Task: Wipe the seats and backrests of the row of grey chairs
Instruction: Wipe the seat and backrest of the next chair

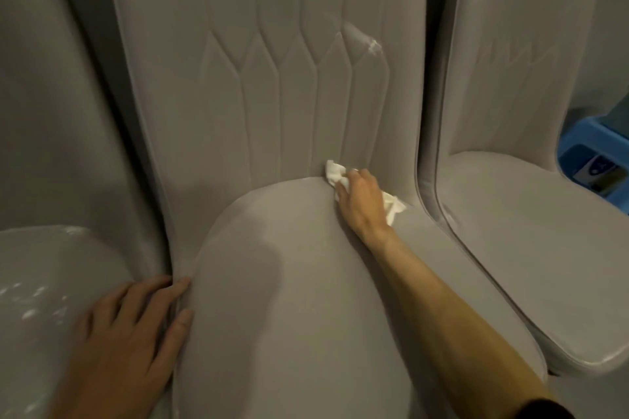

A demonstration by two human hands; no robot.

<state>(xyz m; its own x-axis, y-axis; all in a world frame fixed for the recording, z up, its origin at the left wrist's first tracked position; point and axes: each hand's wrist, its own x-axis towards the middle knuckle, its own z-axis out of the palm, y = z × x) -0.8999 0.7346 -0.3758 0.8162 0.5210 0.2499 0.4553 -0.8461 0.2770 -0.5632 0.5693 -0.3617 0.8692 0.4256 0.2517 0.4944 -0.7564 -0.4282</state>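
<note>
Three grey upholstered chairs stand side by side. The middle chair's seat [289, 299] fills the centre, with its stitched backrest [265, 78] rising behind. My right hand [359, 202] grips a crumpled white cloth [335, 173] and presses it into the crease where seat meets backrest, at the right side. A whitish smear [372, 44] marks the backrest higher up on the right. My left hand [132, 326] rests flat with straight fingers on the gap between the left chair's seat [44, 282] and the middle seat.
The right chair [531, 231] stands close beside the middle one, with a narrow gap between them. Whitish specks dot the left chair's seat. A blue plastic crate [595, 153] sits behind the right chair at the far right edge.
</note>
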